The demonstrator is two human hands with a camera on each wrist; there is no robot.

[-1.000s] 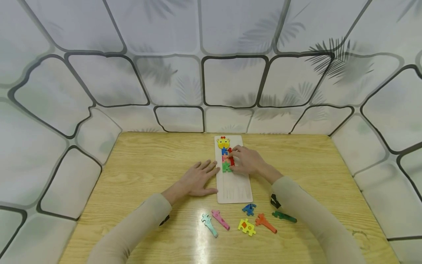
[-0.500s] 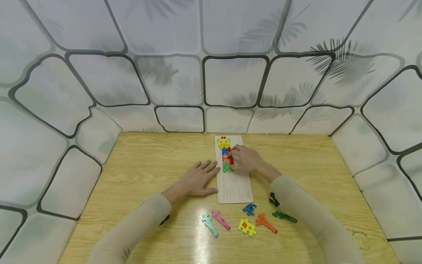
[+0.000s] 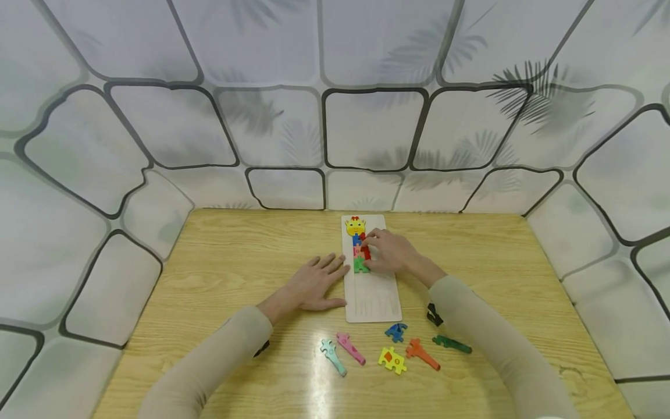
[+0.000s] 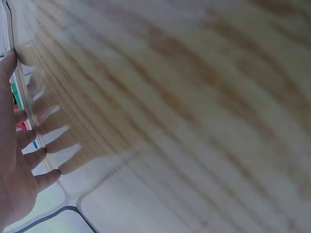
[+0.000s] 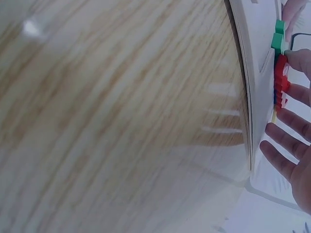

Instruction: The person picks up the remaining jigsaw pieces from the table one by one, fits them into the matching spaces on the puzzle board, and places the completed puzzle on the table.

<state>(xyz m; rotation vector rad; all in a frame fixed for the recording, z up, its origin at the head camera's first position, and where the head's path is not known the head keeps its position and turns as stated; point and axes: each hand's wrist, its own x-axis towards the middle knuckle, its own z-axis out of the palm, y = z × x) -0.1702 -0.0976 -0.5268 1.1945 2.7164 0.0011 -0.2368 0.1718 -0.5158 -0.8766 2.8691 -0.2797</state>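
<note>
The right hand (image 3: 394, 253) pinches a red piece (image 3: 367, 254) between thumb and fingers on the pale board (image 3: 373, 298), beside a pink piece (image 3: 358, 251) and green piece (image 3: 360, 266) below a giraffe head (image 3: 355, 227). The left hand (image 3: 314, 286) lies spread on the counter (image 3: 235, 250), fingertips at the board's left edge.

It looks like a small booth-like workspace: pale walls (image 3: 374, 131) patterned with dark stone-like outlines (image 3: 373, 90) and grey palm fronds (image 3: 523, 96) enclose a wood-grain bench (image 3: 251, 233) behind and on both sides. Whether home or lab is unclear.
</note>
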